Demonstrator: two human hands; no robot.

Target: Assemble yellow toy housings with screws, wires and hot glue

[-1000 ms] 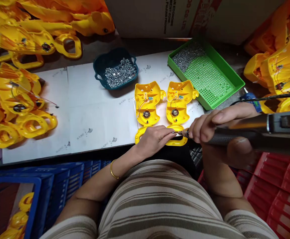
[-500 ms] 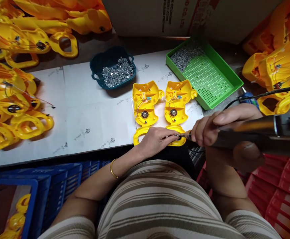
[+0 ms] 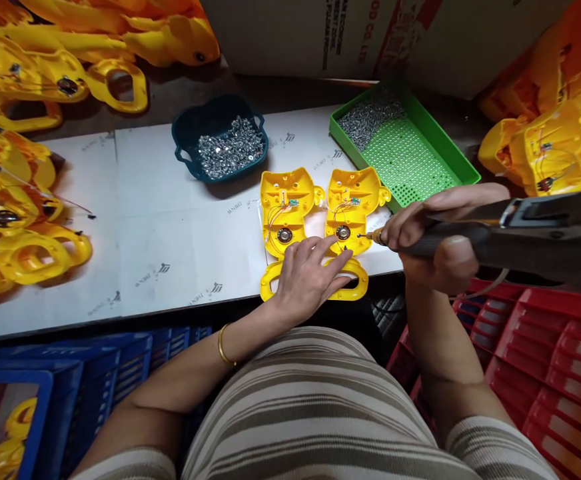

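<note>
Two yellow plastic shells lie side by side, the left shell (image 3: 290, 193) and the right shell (image 3: 353, 190), each with a small circuit board, thin wires and a round speaker inside. My right hand (image 3: 435, 230) is wrapped around a dark electric screwdriver (image 3: 530, 233) coming in from the right. Its bit points left over the lower part of the right shell, close to the speaker (image 3: 343, 232). With fingers spread, my left hand (image 3: 308, 277) rests over the handle rings at the bottom of both shells; whether a small part sits under its fingertips is hidden.
A dark teal basket (image 3: 183, 143) holds many small metal screws. Behind the shells, a green tray (image 3: 450, 143) has more screws at its far end. Piles of yellow shells (image 3: 25, 220) lie left and right. Blue crates (image 3: 45, 400) and red crates (image 3: 515, 333) stand below the table edge.
The screwdriver bit has moved up from the right shell's handle to near its speaker. My left fingers, pinched at the bit before, are now spread out. The view has shifted slightly.
</note>
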